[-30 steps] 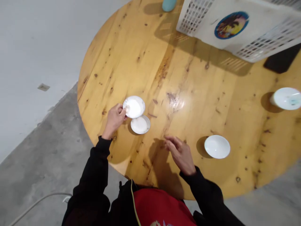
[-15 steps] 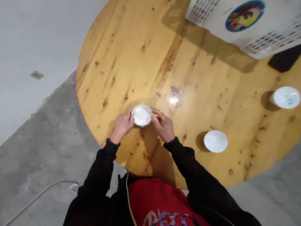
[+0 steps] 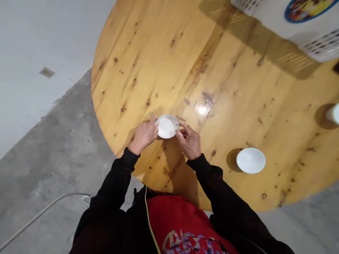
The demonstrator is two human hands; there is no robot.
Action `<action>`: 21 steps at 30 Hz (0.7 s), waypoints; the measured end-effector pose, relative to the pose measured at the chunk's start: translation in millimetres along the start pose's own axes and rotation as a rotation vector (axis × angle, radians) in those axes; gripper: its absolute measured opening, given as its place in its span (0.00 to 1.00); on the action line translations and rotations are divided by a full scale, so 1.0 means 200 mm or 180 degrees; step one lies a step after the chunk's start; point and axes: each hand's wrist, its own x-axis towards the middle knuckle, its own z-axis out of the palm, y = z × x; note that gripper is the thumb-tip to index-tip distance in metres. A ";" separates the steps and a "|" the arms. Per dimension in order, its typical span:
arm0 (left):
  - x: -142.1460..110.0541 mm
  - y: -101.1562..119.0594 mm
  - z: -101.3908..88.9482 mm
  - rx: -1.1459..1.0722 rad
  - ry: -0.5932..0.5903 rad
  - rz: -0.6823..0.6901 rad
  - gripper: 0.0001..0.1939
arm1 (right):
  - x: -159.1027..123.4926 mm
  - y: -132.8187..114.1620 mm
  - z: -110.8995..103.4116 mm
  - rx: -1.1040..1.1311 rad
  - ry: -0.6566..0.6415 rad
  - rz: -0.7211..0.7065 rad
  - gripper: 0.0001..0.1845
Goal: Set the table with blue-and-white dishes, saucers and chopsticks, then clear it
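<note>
Grasping the left rim of a small white dish (image 3: pixel 166 126) with the left hand (image 3: pixel 145 134), fingers curled in and closed on the edge. Pinching the right rim with the right hand (image 3: pixel 190 142), thumb on the near side, forefinger on the far side — a hold from both sides at once. Dish near the left part of the round wooden table (image 3: pixel 159 70), not far in from the person's edge. Small faint marks around the rim, too small to tell as pattern or print. Cannot tell from this angle whether resting on the wood or slightly raised.

Across the red shirt (image 3: pixel 174 215), lettering (image 3: pixel 190 243) in cream and a purple-and-white pattern: a large curved cream stroke at the left, then several broken-up characters, running into the lower edge of the view — not readable with certainty. On the side of the white basket (image 3: pixel 296 33) at the upper right, an oval sticker (image 3: pixel 307 10) with a blue border around yellow and dark shapes, cut off at the top.

Well to the right of the right hand, a plain white bowl (image 3: pixel 251 160), upright on the wood. Farther right, part of a white vessel (image 3: pixel 334 113). At the left, a pale socket plate (image 3: pixel 47 72) on the wall (image 3: pixel 39 28).
</note>
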 end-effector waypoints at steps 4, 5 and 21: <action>0.00 0.01 -0.03 0.0083 -0.0102 -0.0038 0.20 | 0.01 0.01 -0.01 -0.0186 -0.0087 0.0006 0.24; 0.00 0.00 -0.03 0.0073 -0.0112 -0.0045 0.20 | 0.02 0.01 -0.01 -0.0237 -0.0083 0.0020 0.25; -0.03 0.13 0.08 -0.0340 0.0320 0.0236 0.15 | -0.06 -0.04 -0.16 -0.0019 0.0084 0.0165 0.10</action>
